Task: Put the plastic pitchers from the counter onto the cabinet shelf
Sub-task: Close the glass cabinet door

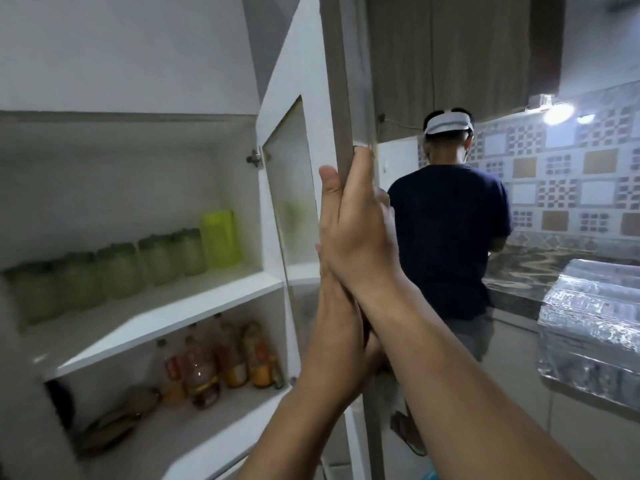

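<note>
The cabinet door (294, 140), white with a frosted pane, stands open edge-on in front of me. My right hand (356, 220) wraps around its edge, fingers over the far side and thumb on the near side. Just below, my left hand (334, 317) grips the same edge, partly covered by my right wrist. On the upper shelf (166, 306) a lime-green plastic pitcher (221, 237) stands at the right end. Beside it runs a row of several frosted green pitchers (152, 261) with dark green tops. Neither hand holds a pitcher.
Several bottles (214, 362) stand on the lower shelf. A person in a dark blue shirt (446, 237) stands at the patterned counter (526, 268), back turned. A clear plastic-wrapped pack (595, 327) sits at the right. A bright lamp (557, 113) hangs under the wall cabinet.
</note>
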